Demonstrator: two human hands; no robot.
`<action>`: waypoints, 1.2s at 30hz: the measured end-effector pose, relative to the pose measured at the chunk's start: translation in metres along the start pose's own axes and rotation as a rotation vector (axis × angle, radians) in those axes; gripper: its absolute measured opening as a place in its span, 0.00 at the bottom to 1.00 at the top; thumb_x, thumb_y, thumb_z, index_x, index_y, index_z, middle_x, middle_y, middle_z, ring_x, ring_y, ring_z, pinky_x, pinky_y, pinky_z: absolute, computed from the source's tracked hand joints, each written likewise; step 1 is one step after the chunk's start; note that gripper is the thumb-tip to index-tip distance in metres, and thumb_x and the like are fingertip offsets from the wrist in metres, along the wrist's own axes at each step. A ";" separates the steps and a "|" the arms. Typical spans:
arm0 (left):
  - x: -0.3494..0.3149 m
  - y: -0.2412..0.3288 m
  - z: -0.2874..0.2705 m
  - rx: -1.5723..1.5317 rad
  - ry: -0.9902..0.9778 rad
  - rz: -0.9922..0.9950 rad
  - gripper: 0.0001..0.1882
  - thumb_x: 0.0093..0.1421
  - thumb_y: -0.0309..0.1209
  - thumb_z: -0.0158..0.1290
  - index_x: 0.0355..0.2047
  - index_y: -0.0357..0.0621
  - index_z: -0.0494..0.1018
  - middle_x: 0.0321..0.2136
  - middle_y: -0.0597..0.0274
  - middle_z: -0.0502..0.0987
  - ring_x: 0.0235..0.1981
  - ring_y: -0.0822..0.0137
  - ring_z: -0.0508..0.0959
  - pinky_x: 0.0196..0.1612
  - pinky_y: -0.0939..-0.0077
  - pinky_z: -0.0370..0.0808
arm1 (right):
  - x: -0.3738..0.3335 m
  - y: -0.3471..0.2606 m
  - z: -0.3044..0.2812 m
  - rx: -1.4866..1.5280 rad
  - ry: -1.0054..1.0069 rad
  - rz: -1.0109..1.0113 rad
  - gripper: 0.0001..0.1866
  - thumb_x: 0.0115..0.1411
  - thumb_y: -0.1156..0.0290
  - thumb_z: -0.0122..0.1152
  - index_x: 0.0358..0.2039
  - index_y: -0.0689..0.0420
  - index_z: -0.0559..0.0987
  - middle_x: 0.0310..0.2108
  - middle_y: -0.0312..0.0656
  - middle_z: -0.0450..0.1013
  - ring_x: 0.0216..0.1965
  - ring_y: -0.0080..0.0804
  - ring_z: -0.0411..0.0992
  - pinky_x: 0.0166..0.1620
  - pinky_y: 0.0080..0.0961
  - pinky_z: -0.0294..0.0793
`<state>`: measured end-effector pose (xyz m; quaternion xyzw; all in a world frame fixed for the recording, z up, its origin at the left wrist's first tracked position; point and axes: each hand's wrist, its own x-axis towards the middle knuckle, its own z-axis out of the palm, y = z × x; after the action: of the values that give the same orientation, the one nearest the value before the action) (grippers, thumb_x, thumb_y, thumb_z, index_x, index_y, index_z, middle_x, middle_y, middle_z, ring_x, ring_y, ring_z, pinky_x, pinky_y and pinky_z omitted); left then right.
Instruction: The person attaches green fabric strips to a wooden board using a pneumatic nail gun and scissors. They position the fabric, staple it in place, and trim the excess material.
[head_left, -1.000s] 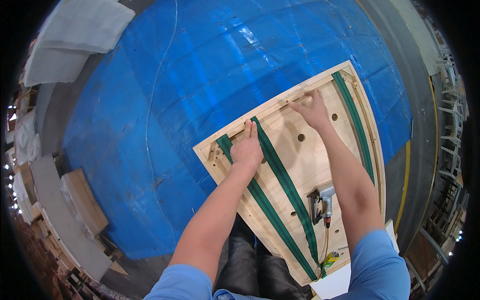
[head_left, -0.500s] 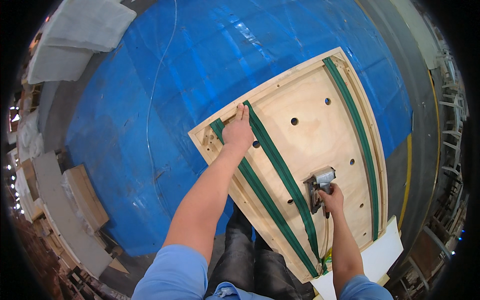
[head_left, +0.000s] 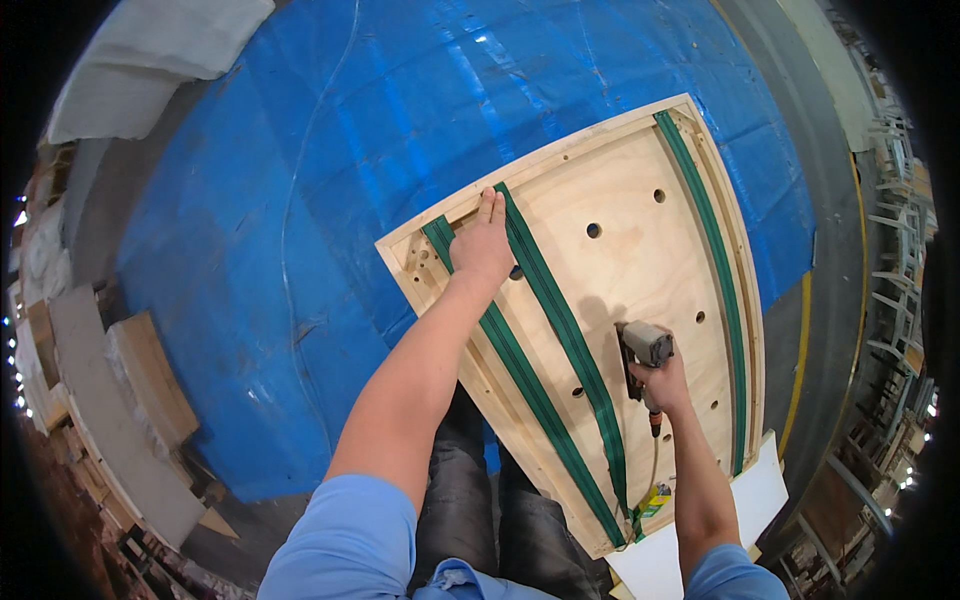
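Step in hand looks like positioning a green woven strap [head_left: 560, 310] on a pale, tapered wooden frame [head_left: 600, 138], nail gun at the ready. Strap's upper end is at the far rail, middle of three. Left hand [head_left: 482, 250]: arm reaching forward, two fingers extended onto the rail beside the strap end; can't tell if it pinches the strap. Right hand [head_left: 664, 385]: forearm upright in view, fingers wrapped round the handle of a grey-and-black pneumatic nail gun [head_left: 648, 342], over the panel. Next move calls for a steady strap end and a free hose [head_left: 655, 462].
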<state>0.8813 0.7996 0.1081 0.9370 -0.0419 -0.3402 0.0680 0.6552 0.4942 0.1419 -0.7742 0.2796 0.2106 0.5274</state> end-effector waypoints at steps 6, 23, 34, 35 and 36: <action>0.000 -0.008 -0.004 -0.112 -0.056 0.031 0.47 0.67 0.29 0.51 0.82 0.53 0.39 0.83 0.73 0.35 0.32 0.59 0.84 0.32 0.65 0.81 | 0.058 -0.147 0.046 0.064 -0.179 0.051 0.25 0.63 0.72 0.72 0.58 0.63 0.77 0.31 0.36 0.77 0.21 0.23 0.72 0.26 0.25 0.74; 0.003 -0.015 -0.014 -0.415 -0.133 0.007 0.42 0.69 0.23 0.40 0.82 0.53 0.39 0.82 0.76 0.31 0.48 0.59 0.86 0.44 0.63 0.85 | 0.165 -0.219 0.156 -0.118 -0.263 -0.016 0.21 0.61 0.69 0.76 0.52 0.60 0.80 0.33 0.36 0.79 0.25 0.24 0.75 0.26 0.25 0.73; 0.006 -0.020 -0.007 -0.383 -0.140 0.031 0.48 0.65 0.23 0.47 0.82 0.51 0.38 0.82 0.69 0.29 0.45 0.56 0.87 0.40 0.63 0.86 | 0.165 -0.226 0.163 -0.151 -0.237 -0.040 0.14 0.62 0.72 0.74 0.46 0.61 0.81 0.30 0.35 0.78 0.24 0.22 0.73 0.29 0.25 0.75; 0.006 -0.020 -0.007 -0.383 -0.138 0.035 0.48 0.64 0.23 0.47 0.82 0.51 0.38 0.82 0.68 0.29 0.45 0.56 0.87 0.40 0.63 0.86 | 0.166 -0.225 0.162 -0.150 -0.234 -0.037 0.15 0.62 0.72 0.74 0.46 0.62 0.81 0.31 0.35 0.78 0.24 0.23 0.73 0.30 0.25 0.75; 0.006 -0.020 -0.007 -0.382 -0.134 0.035 0.48 0.64 0.22 0.47 0.82 0.51 0.38 0.82 0.68 0.29 0.45 0.56 0.87 0.40 0.63 0.86 | 0.167 -0.224 0.162 -0.150 -0.232 -0.034 0.15 0.62 0.73 0.74 0.47 0.62 0.81 0.31 0.36 0.78 0.25 0.23 0.74 0.30 0.25 0.75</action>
<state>0.8911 0.8189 0.1071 0.8813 0.0025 -0.4025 0.2475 0.9230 0.6747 0.1371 -0.7863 0.1872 0.3101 0.5005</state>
